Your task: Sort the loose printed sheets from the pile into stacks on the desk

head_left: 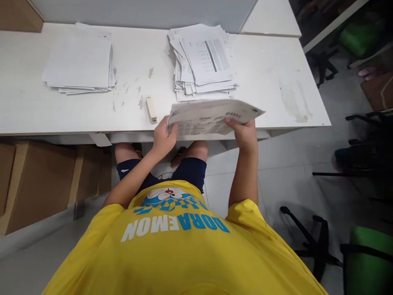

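Above the desk (258, 82), both hands (204, 133) grip what seems printed paper (211, 116).

Printed papers (205, 121) between two hands

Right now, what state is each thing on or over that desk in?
Papers: held above the desk's front edge, slightly curved
Left hand: closed on their left edge
Right hand: gripping their right part
Left pile: fairly neat
Right pile: uneven, edges fanned
Stapler: lying down, not held
Desk: marked with stains
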### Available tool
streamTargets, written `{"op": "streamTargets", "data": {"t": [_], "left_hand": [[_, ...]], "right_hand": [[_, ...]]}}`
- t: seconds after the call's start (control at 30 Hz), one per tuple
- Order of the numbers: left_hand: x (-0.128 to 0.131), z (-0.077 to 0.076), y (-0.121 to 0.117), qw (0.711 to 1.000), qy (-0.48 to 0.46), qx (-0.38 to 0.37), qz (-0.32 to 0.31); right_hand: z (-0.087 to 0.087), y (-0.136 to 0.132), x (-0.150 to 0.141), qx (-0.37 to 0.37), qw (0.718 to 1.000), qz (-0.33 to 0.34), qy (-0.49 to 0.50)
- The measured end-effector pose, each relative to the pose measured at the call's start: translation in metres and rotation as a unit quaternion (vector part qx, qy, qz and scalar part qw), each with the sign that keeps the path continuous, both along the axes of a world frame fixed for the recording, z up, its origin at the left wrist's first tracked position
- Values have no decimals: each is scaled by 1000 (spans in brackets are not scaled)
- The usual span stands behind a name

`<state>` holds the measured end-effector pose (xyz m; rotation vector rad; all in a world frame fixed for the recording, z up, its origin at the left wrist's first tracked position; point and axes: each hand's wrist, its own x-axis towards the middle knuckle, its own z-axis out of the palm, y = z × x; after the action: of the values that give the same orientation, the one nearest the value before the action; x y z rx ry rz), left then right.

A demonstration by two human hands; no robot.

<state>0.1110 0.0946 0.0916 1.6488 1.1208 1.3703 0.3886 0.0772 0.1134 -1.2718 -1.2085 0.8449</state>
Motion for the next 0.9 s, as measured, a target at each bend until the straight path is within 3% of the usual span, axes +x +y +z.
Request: {"op": "streamTargets", "data": {"t": [0.13,0.3,0.5,0.67,0.8,0.9], "left_hand": [[23,-3,47,998,-35,48,30],[25,-16,54,995,-50,50,65],[20,-11,50,997,-70,33,15],[20,-2,61,998,-32,-11,-44],[19,16,67,992,-92,-33,-78],[13,31,54,987,-101,-84,-92]], "right_hand": [[0,48,1,51,999,6,7],[-23,71,4,33,998,37,38],[-36,68,10,-35,996,54,62],[-46,68,6,-39,995,40,81],[-35,62,8,-56,994,42,87],[-16,42,11,-122,987,70,80]]}}
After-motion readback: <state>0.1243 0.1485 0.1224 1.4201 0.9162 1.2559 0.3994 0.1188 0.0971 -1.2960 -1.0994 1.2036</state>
